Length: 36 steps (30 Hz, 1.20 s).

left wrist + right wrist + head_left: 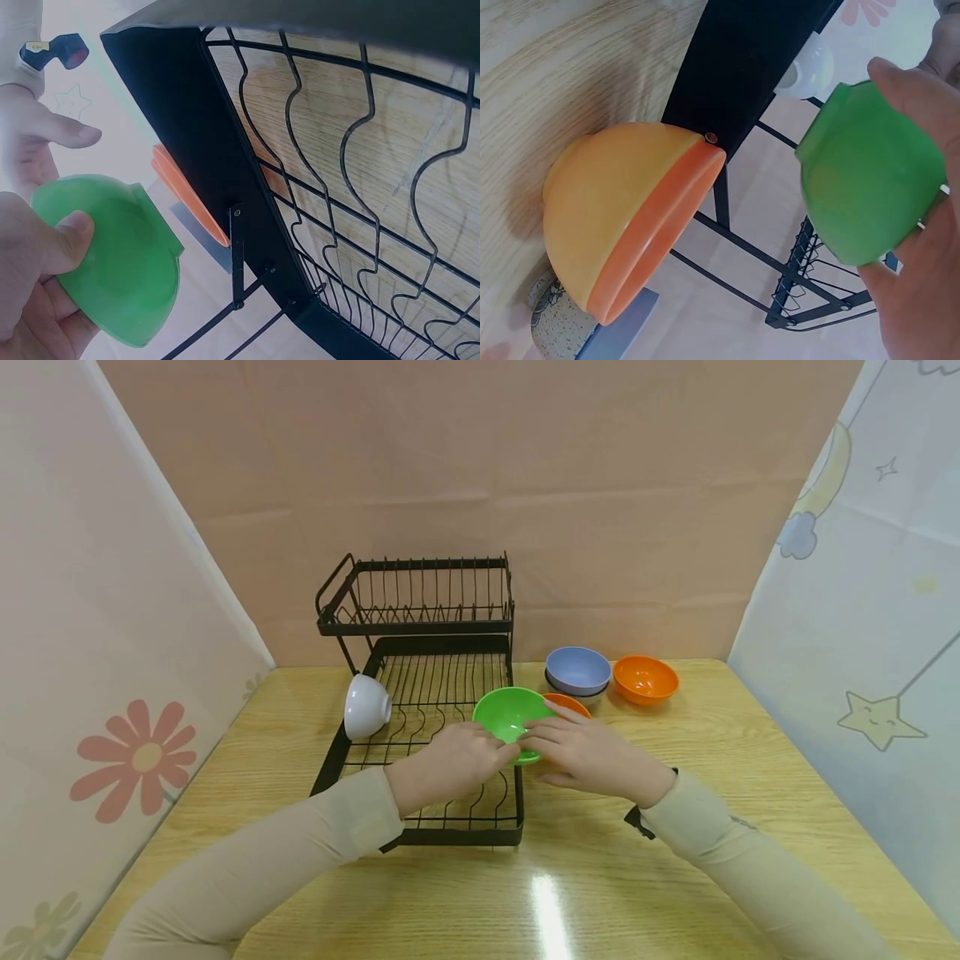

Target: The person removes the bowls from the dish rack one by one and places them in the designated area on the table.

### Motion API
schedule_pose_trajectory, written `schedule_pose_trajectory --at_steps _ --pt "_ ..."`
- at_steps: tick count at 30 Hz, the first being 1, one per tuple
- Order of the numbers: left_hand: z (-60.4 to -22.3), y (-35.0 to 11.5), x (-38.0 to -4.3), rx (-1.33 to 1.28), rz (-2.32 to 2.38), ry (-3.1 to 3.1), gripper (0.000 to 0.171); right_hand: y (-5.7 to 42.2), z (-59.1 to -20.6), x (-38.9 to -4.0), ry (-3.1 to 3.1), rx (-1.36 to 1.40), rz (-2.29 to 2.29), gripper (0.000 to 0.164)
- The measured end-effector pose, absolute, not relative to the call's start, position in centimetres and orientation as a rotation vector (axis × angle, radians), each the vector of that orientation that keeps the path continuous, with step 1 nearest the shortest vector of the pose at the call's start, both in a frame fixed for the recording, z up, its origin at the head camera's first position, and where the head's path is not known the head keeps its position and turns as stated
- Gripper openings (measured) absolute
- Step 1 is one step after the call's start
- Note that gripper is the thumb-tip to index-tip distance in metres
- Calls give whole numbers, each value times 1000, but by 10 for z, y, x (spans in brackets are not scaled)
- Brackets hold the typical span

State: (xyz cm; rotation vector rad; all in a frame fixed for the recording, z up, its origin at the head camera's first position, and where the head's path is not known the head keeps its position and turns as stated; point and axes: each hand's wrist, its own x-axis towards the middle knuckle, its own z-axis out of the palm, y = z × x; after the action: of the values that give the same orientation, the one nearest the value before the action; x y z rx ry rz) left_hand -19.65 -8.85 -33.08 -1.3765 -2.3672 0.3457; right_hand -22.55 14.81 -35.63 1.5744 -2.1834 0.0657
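A green bowl (501,714) is held up above the right edge of the black dish rack (457,837). My left hand (461,758) pinches its near rim; in the left wrist view the thumb presses the outer wall of the green bowl (120,247). My right hand (588,752) grips the same bowl from the right, its thumb on the outside in the right wrist view. Below and behind the right hand, an orange bowl (622,202) stands on the table beside the rack, partly hidden in the head view. A white bowl (365,708) sits tilted on its side at the rack's left.
Behind the right hand, a blue bowl (579,668) is stacked on a speckled bowl (559,319). Another orange bowl (646,680) stands to its right. The rack's raised upper tier (416,628) spans the back. Wooden table (637,885) lies in front.
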Motion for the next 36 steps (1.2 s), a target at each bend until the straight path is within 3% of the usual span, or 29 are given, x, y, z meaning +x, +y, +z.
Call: schedule_pose_trajectory --at_steps 7,21,36 --pt "-333 -88 -197 -1391 321 -2328 9 146 -359 -228 -2141 1576 71 41" --pt "-335 -87 -195 -1405 273 -2266 3 144 -361 -233 -2050 1586 57 31" --pt "-330 -85 -194 -1444 257 -2314 10 147 -359 -235 -1987 1613 91 34"
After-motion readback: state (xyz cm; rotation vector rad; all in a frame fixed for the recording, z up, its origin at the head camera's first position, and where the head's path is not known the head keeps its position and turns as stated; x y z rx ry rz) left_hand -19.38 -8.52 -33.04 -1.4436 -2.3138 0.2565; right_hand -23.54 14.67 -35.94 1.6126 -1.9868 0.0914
